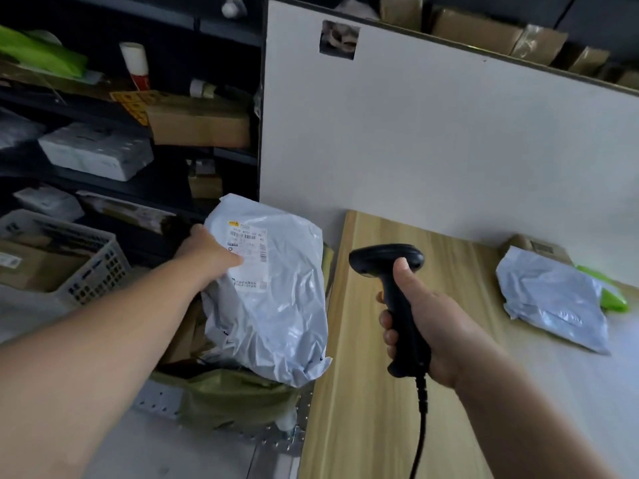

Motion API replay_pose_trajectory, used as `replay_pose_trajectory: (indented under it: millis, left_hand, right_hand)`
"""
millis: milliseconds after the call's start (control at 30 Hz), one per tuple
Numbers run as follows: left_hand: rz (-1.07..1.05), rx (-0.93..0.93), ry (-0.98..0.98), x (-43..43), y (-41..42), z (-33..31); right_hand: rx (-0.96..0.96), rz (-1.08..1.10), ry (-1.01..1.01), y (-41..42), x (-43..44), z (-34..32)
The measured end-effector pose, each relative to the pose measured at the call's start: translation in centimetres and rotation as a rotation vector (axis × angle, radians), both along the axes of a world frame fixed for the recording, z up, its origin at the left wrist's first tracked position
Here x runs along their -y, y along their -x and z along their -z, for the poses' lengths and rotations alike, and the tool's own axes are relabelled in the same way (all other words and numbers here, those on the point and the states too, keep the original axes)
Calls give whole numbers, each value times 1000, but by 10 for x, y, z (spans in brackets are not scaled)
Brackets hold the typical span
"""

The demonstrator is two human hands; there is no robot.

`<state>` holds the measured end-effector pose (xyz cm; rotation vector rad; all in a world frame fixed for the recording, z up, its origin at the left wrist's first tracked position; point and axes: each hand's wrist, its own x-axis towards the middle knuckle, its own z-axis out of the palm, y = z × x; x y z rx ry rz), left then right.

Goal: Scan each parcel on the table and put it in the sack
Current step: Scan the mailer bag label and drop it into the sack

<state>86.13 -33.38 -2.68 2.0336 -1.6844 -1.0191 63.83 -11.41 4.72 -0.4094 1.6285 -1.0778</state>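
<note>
Parcel [276,305]: one grey poly bag, label facing up, gripped at its upper edge by the left hand [207,254] and held off the tabletop [363,392], over the open mouth of the sack [235,399].

Sack: one, olive green, on the floor against the tabletop's left edge. Brown packaging shows inside; the number of items cannot be told.

Right hand [425,326]: clenched round the handle of one black corded scanner [387,264], held above the tabletop.

Tabletop, far right: three items, touching. These are one grey bag [553,302], one green bag [613,299] partly under it and one brown box [539,248] behind.

Crate [100,271]: one, white, at left, containing a carton [31,267].
</note>
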Motion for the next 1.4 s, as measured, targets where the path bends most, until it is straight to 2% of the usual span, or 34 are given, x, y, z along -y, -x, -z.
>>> replay_pose_trajectory:
  millis: [67,167,233,367,533,833,1100,1267,1400]
  left_hand:
    - [142,184,86,-6,4,8]
    - [461,579,277,-13,14,14]
    - [704,708,356,-18,25,16]
    - [964,731,259,-23,48,28]
    - [1020,805,87,-12,54,59]
    - [1038,648,131,6,44,127]
    - [1048,663,224,13,51,163]
    - [1055,678,231,13,52,170]
    - [1067,589,193,10,53,156]
  right_hand:
    - [0,7,-18,-1,1,8]
    - [9,13,-31,0,4,17]
    - [20,12,-37,1,5,21]
    - [25,-12,-47,5,10,29]
    - [39,-41,-47,12,18,41]
    - [48,-74,-59,24,31,58]
    - [70,-47,-79,32,36,74]
    - [61,-42,-89,31,29,73]
    - [43,-23,-106,28,13,64]
